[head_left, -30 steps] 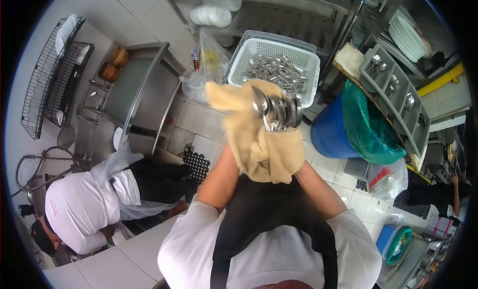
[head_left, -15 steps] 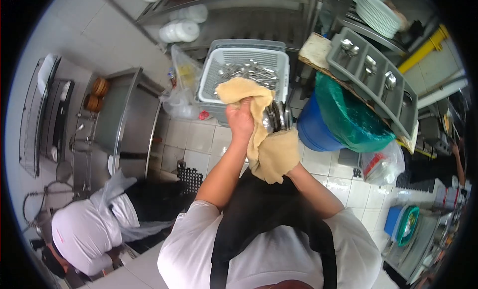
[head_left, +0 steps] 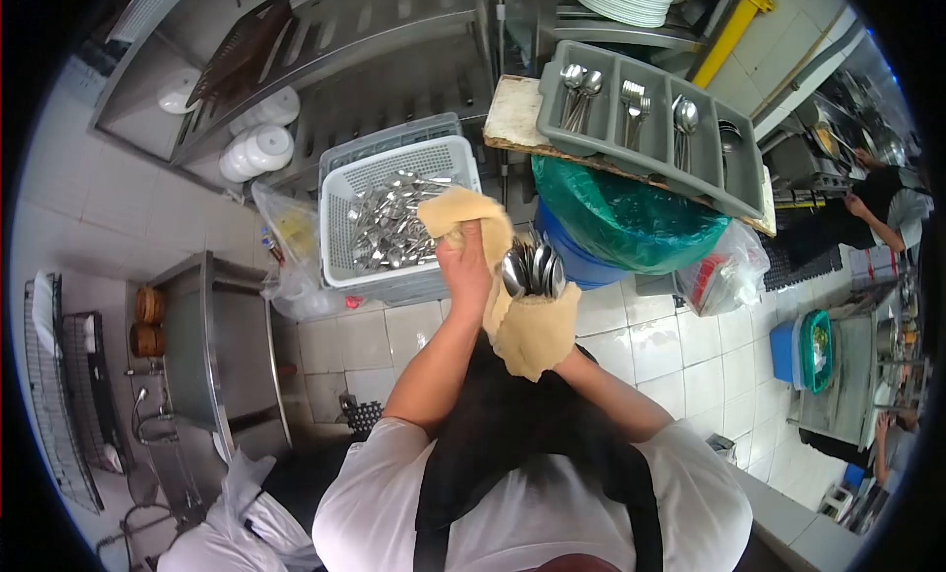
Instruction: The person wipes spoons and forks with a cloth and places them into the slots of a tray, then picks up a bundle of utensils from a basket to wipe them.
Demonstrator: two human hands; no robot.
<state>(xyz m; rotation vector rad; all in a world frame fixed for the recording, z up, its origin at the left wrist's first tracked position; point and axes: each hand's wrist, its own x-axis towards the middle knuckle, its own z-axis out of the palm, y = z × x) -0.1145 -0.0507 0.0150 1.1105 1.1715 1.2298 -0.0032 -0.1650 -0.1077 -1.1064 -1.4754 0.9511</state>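
Note:
A tan cloth stretches between my two hands in front of the black apron. My left hand is closed on one end of it, thumb up, beside the white basket. The other end covers my right hand, whose fingers are hidden. Through the cloth, that hand grips a bunch of spoons, their bowls pointing up and away from me. Loose cutlery fills the white perforated basket just beyond my left hand.
A grey cutlery tray with sorted spoons and forks rests on a board over a green-lined blue bin. White plates and bowls sit on metal shelves. A steel sink and a bent-over co-worker are left; other people work far right.
My view has turned right, so the basket and cutlery tray appear further left. Both hands keep hold of the cloth and the spoons, and more of the spoon bowls shows.

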